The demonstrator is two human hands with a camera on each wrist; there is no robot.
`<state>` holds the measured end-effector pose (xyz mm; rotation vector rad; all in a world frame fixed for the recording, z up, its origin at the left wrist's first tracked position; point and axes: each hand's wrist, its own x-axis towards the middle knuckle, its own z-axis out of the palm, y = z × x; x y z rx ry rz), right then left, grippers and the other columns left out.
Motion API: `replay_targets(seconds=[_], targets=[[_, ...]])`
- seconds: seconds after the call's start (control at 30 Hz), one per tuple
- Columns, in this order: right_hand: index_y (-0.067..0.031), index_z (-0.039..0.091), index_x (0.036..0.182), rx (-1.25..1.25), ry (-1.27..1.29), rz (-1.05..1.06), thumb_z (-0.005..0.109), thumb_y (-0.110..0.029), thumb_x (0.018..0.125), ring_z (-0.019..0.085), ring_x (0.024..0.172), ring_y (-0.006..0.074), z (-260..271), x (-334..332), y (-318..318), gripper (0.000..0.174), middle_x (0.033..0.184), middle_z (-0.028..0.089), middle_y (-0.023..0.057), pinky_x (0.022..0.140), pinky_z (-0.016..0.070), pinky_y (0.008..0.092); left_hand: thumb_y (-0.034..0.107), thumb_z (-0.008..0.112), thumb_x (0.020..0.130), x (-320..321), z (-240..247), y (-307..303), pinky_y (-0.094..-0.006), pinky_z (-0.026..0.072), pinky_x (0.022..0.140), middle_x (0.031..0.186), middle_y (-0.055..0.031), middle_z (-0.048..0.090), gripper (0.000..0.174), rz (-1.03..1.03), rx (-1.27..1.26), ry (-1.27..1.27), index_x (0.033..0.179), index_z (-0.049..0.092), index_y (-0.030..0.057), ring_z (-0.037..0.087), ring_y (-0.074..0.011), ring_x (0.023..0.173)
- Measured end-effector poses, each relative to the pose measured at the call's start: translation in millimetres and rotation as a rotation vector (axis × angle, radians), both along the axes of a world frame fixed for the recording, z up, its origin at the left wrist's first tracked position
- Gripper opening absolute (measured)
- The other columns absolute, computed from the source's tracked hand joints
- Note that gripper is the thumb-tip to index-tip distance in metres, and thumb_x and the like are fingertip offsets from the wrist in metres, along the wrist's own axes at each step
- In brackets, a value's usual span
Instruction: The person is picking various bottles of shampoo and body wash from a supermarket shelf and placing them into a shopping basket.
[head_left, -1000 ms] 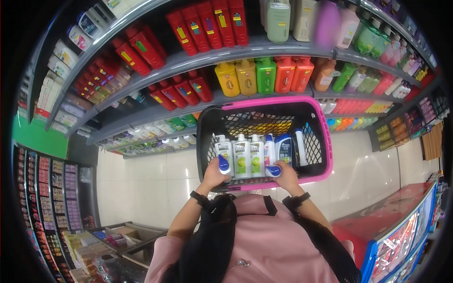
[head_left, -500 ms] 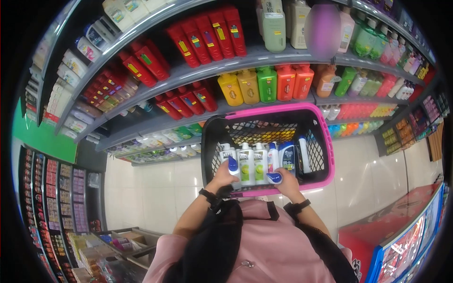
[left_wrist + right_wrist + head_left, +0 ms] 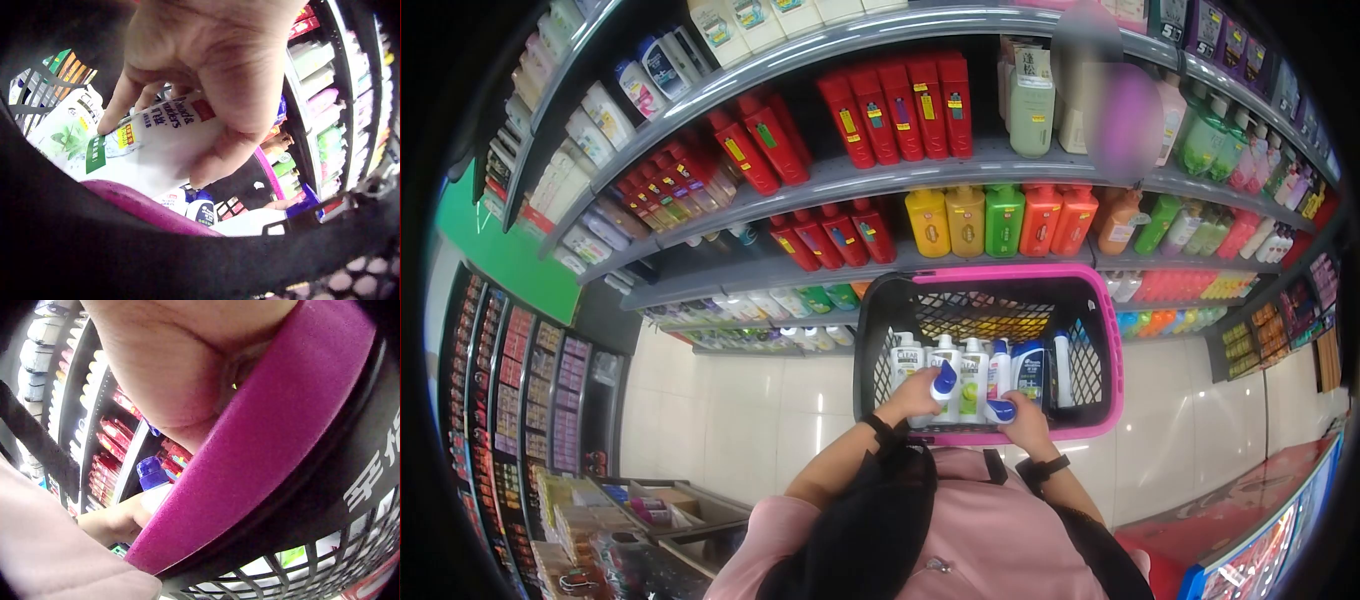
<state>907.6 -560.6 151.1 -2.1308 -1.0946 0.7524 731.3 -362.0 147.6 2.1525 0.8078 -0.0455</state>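
My left hand [image 3: 913, 393] holds a white shampoo bottle [image 3: 156, 150] with a blue cap, thumb on one side and fingers on the other. It is tilted above the near side of a black mesh shopping basket [image 3: 1113, 350] with a pink rim. At the near rim, my right hand [image 3: 1026, 422] grips a second blue-capped shampoo bottle [image 3: 1001, 411]; the pink rim hides its fingers in the right wrist view. Inside the basket stand several bottles, among them white pump bottles [image 3: 973, 380], a dark blue shampoo bottle [image 3: 1028, 368] and a slim white bottle [image 3: 1062, 365].
Beyond the basket rise curved store shelves [image 3: 800, 215] with red bottles [image 3: 890, 115] and colourful pump bottles [image 3: 965, 222]. A small-goods rack [image 3: 520, 380] stands at the left, open boxes [image 3: 660, 505] at lower left, and a red display case [image 3: 1230, 490] at lower right.
My left hand and its bottle have moved rightward across the basket, from the first pump bottle to the second. My right hand stays at the near rim. The head view has shifted, showing more upper shelf.
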Motion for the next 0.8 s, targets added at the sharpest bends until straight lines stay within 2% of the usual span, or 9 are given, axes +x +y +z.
replay_targets(seconds=[0.1,0.13,0.3,0.37,0.5,0.57,0.67,0.8], targets=[[-0.0156,0.057,0.106,0.015,0.002,0.018,0.077,-0.010,0.059,0.062,0.094,0.0328,-1.2,1.4,-1.3,0.051,0.100,0.065,0.0097,0.079,0.0501,0.0384,0.015,0.074,0.050,0.1,-17.8,3.5,-0.0359,0.0432,0.095,0.114,-0.0230,0.057,0.077,-0.031,0.003,-0.067,0.121,0.051,-0.0036,0.053,-0.0364,0.109],[-0.0155,0.057,0.106,0.015,-0.001,0.010,0.077,-0.010,0.059,0.062,0.094,0.0325,-3.4,0.7,-2.8,0.052,0.100,0.065,0.0097,0.079,0.0500,0.0382,0.017,0.073,0.051,-1.4,-25.1,2.9,-0.0385,0.0453,0.089,0.107,-0.0203,0.060,0.066,-0.049,0.076,-0.147,0.113,0.056,0.0015,0.057,-0.0369,0.100],[-0.0107,0.057,0.106,0.040,0.004,0.005,0.078,-0.009,0.057,0.062,0.096,0.0311,-5.5,-1.3,-11.0,0.053,0.101,0.065,0.0116,0.080,0.0496,0.0364,0.015,0.073,0.050,-1.9,-28.7,-0.8,-0.0401,0.0464,0.087,0.103,-0.0200,0.061,0.066,-0.090,0.101,-0.146,0.112,0.055,0.0021,0.058,-0.0373,0.098],[-0.0093,0.058,0.105,0.065,0.007,0.017,0.077,-0.008,0.057,0.062,0.095,0.0313,-1.9,-3.0,-8.9,0.052,0.101,0.065,0.0127,0.080,0.0495,0.0360,0.014,0.072,0.048,-1.5,-25.0,0.1,-0.0370,0.0443,0.093,0.118,-0.0228,0.055,0.078,-0.116,0.033,-0.031,0.121,0.051,-0.0021,0.054,-0.0361,0.110],[-0.0106,0.058,0.105,0.072,0.030,0.027,0.077,-0.005,0.056,0.061,0.095,0.0325,-2.2,-2.6,-8.0,0.053,0.101,0.064,0.0126,0.080,0.0492,0.0374,0.015,0.074,0.050,-5.3,-29.2,-2.1,-0.0397,0.0459,0.088,0.107,-0.0230,0.058,0.072,-0.113,0.077,-0.142,0.117,0.052,0.0013,0.056,-0.0388,0.100],[-0.0120,0.058,0.104,0.085,0.038,0.028,0.077,-0.004,0.056,0.061,0.095,0.0334,-4.4,-2.2,-8.1,0.053,0.102,0.064,0.0121,0.079,0.0490,0.0385,0.015,0.075,0.050,-6.3,-28.7,-2.6,-0.0395,0.0457,0.089,0.107,-0.0230,0.058,0.074,-0.113,0.091,-0.124,0.118,0.051,0.0006,0.056,-0.0389,0.101],[-0.0088,0.058,0.104,0.067,0.019,0.027,0.077,-0.005,0.056,0.062,0.095,0.0321,-0.2,-3.5,-8.3,0.052,0.099,0.065,0.0141,0.080,0.0493,0.0366,0.015,0.075,0.050,-8.0,-24.0,-6.1,-0.0394,0.0454,0.089,0.107,-0.0230,0.057,0.077,-0.109,0.099,-0.100,0.121,0.049,-0.0008,0.055,-0.0389,0.101],[-0.0110,0.058,0.104,0.054,0.021,0.017,0.077,-0.006,0.056,0.061,0.095,0.0327,-1.0,-4.3,-8.7,0.052,0.101,0.064,0.0127,0.080,0.0492,0.0375,0.014,0.075,0.050,-9.4,-23.3,-7.4,-0.0393,0.0445,0.090,0.109,-0.0232,0.056,0.080,-0.102,0.069,-0.107,0.124,0.047,-0.0012,0.054,-0.0385,0.102]])
